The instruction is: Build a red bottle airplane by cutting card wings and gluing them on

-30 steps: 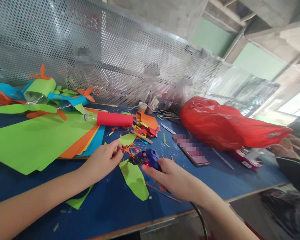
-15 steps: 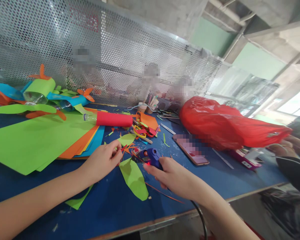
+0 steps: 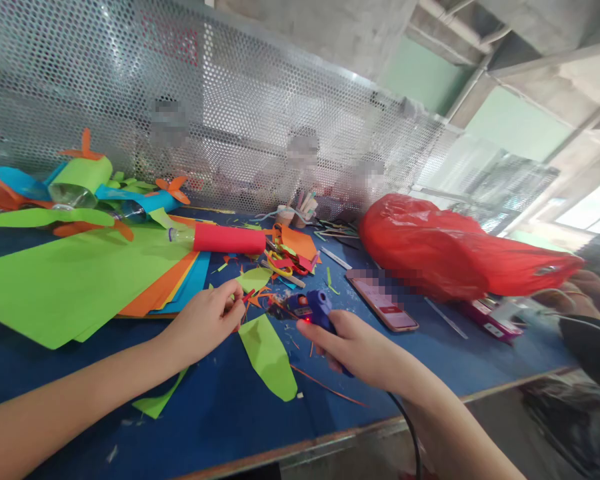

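My right hand (image 3: 353, 347) is wrapped round a blue glue gun (image 3: 320, 308) with a lit red light, its nozzle pointing left. A black cord trails from it below my wrist. Between thumb and fingers, my left hand (image 3: 214, 313) pinches a small red piece (image 3: 249, 295), perhaps paper; most of it is hidden. Under and between the hands lies a green paper leaf shape (image 3: 269, 363) on the blue table (image 3: 220, 413). A bottle wrapped in red paper (image 3: 230, 239) rests behind my left hand.
Green paper sheets (image 3: 70, 287) and paper-and-bottle models (image 3: 83, 175) are on the left. Yellow-handled scissors (image 3: 280, 267) lie among scraps. A phone (image 3: 383, 303), a red plastic bag (image 3: 425, 247) and another person's hand (image 3: 580, 293) are to the right. A perforated metal screen (image 3: 260, 113) stands behind.
My right hand has drawn the glue gun a little to the right, away from my left hand. My left hand stays in place with the red piece.
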`<state>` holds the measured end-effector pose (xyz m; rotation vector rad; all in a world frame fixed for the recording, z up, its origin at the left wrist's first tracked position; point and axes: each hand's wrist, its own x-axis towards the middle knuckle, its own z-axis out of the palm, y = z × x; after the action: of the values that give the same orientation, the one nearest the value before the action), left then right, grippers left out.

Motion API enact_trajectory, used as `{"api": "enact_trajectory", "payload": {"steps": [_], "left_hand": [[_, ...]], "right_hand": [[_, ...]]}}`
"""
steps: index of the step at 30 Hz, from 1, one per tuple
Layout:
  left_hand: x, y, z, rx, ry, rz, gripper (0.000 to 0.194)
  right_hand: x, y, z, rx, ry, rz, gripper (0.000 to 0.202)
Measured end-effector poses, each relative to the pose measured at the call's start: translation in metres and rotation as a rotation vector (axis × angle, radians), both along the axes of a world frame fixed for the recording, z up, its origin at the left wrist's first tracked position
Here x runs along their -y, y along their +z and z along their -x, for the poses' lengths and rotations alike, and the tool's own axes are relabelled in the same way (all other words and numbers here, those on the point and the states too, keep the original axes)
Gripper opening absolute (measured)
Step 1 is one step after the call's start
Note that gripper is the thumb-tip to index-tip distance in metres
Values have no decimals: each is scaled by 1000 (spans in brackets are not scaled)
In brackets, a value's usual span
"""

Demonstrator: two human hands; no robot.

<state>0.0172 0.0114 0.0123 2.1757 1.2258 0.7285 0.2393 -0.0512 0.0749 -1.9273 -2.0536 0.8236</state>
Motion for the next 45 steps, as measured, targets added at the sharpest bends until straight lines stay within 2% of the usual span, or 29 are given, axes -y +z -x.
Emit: {"api": "enact_trajectory", "payload": {"steps": [2,5,8,11,13,16,18,20,22,24,26,29,33,36,38,41,45], "left_hand": [[0,0,0,4,8,4,7],[0,0,1,36,11,8,8],[0,2,2,69,3,-9,8],[-1,3,3,50,14,-66,10],[-3,3,3,33,21,-95,11],[-6,3,3,16,33,-139,11],[-8,3,2,-6,38,-163,12],[-9,3,2,-26,32,-169,13],[-10,3,3,-38,23,-171,13],[-10,2,3,-47,14,-186,13],[-11,1,3,-55,0,-214,13],[-12,0,4,-48,-25,-244,13],[-12,2,3,-32,-26,-238,14],[-12,4,4,-56,4,-195,15],[-12,6,6,-84,4,-144,15],[-12,9,11,-195,-34,-88,10],[-13,13,17,-375,-91,-36,5]], "right_hand": [[-3,-1,-7,85,18,-150,44],[-8,-12,-19,339,71,-396,31],[-12,-30,-29,560,69,-368,22],[-15,-44,-37,631,50,-353,21],[-18,-44,-41,626,68,-332,25],[-23,-33,-43,625,76,-350,33],[-27,-22,-38,591,36,-442,33],[-32,-13,-27,461,20,-546,22],[-38,-10,-11,257,155,-627,13],[-45,-12,6,84,373,-705,15],[-53,-17,21,46,536,-772,15],[-66,-25,33,131,629,-844,10],[-78,-29,35,193,671,-843,6],[-86,-29,32,139,694,-768,6],[-92,-30,28,77,653,-701,6],[-100,-36,20,9,577,-633,6],[-105,-42,12,-37,559,-599,5]]}}
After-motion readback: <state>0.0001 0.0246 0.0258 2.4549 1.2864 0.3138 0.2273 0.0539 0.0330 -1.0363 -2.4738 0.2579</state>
